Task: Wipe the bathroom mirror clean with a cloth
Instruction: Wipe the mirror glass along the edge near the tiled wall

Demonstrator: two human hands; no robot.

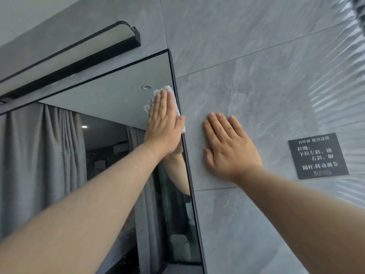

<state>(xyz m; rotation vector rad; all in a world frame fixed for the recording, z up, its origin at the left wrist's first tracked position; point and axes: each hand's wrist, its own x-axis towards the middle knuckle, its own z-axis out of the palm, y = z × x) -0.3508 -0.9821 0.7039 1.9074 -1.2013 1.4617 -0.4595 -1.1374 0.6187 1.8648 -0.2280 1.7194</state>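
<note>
On the grey tiled wall (256, 56), our left hand (165, 123) presses a white cloth (153, 99) flat-fingered against the mirror (110, 95) near its upper right corner; our right hand (229, 143) rests flat, holding nothing.

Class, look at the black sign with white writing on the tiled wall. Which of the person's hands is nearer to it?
Right. The right hand lies flat on the tiles just left of the black sign. The left hand is farther left, pressing the cloth on the mirror.
</note>
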